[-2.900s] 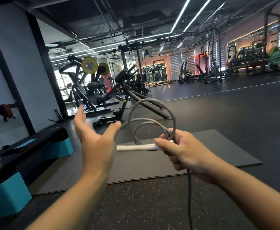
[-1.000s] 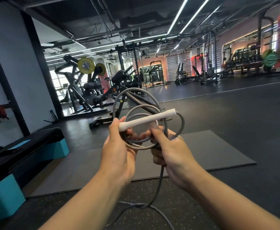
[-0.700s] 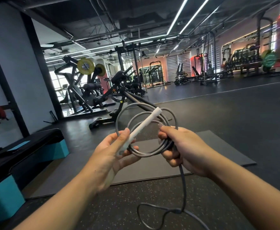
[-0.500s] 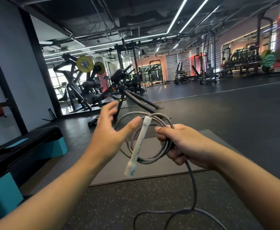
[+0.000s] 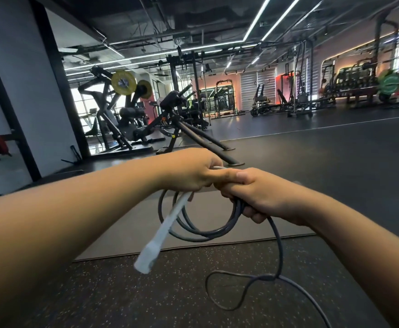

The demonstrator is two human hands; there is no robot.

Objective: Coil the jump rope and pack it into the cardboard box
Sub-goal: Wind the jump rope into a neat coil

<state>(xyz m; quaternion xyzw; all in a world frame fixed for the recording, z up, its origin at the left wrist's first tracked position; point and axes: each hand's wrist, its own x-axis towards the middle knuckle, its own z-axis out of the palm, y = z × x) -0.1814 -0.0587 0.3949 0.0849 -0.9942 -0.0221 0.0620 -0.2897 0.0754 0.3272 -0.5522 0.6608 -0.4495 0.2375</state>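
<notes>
Nearest us, loose grey cord trails onto the speckled floor (image 5: 122, 292). Above it, the jump rope (image 5: 208, 230) hangs coiled below our fists, white handle (image 5: 160, 235) dangling left. Our left hand (image 5: 189, 171) and right hand (image 5: 255, 192), knuckles touching, clench the coils. Beyond lie a grey mat (image 5: 217, 240) and distant gym machines (image 5: 127, 114).

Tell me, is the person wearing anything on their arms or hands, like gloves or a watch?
No. Both forearms are bare as far up as the picture shows, with no sleeves in view. The left hand and the right hand have no gloves, and no watch, bracelet or ring shows on the parts visible. The fingernails that show look short and plain.
</notes>
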